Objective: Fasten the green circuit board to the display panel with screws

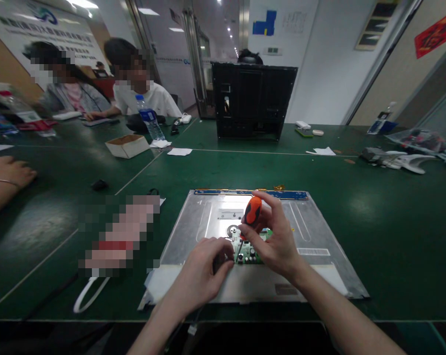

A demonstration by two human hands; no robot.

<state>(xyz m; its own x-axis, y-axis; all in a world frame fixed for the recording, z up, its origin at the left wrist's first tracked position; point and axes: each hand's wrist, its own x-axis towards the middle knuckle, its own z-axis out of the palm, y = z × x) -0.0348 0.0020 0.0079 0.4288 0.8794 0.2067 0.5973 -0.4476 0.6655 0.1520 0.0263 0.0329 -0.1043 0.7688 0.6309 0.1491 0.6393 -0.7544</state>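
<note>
A flat metal display panel [311, 276] lies on the table in front of me, with a blue circuit strip [296, 195] along its far edge. On its middle sits a green circuit board [250, 255], partly covered by my hands. My right hand [272, 236] grips an orange and black screwdriver [253, 212], held tilted with its shaft pointing down at the board's left part. My left hand [208, 266] is closed at the board's left edge, thumb and fingers drawn together near the screwdriver's tip. Whatever those fingers hold is hidden.
A black monitor housing [254, 98] stands across the green table [393, 222]. To the left are a blurred pink item [122, 236], a white open box [127, 147] and a water bottle [151, 118]. Another person's hand [10, 172] rests at far left. A connector [192, 329] dangles past the near edge.
</note>
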